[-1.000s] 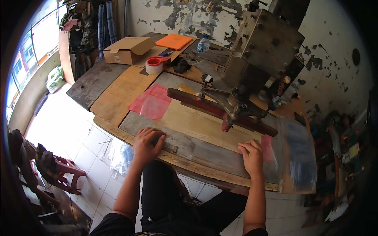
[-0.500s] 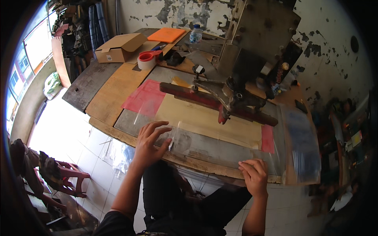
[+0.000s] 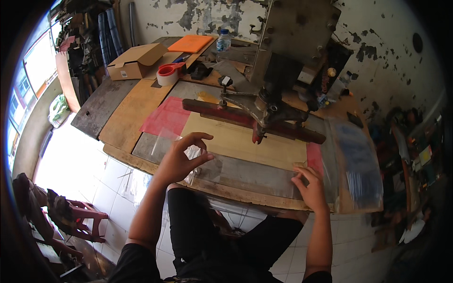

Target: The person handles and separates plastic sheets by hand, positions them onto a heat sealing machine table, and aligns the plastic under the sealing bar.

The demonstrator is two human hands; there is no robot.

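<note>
My left hand (image 3: 180, 159) hovers over the table's near edge, thumb and index finger apart in a curved shape. Crumpled clear plastic (image 3: 192, 153) glints right behind its fingers; I see no firm grip on it. To the right, my right hand (image 3: 311, 187) is just over the near side of the grey work plate (image 3: 259, 178), its fingertips bent and slightly apart from the thumb. Thin clear film seems to lie between the hands, its edges hard to see. Beyond them a yellowish sheet (image 3: 236, 137) covers a pink sheet (image 3: 165, 115) beneath a red press bar (image 3: 226, 119).
The press head (image 3: 271, 101) rises behind the bar. Stacked clear plastic bags (image 3: 361, 179) lie at the table's right end. Back left are a cardboard box (image 3: 134, 63), a tape roll in a red dispenser (image 3: 167, 75), an orange pad (image 3: 190, 43) and a water bottle (image 3: 223, 41).
My right hand has moved up onto the plate, and its finger and thumb have parted. My left hand has turned and risen slightly. Crumpled plastic now shows by it. The view has shifted slightly.
</note>
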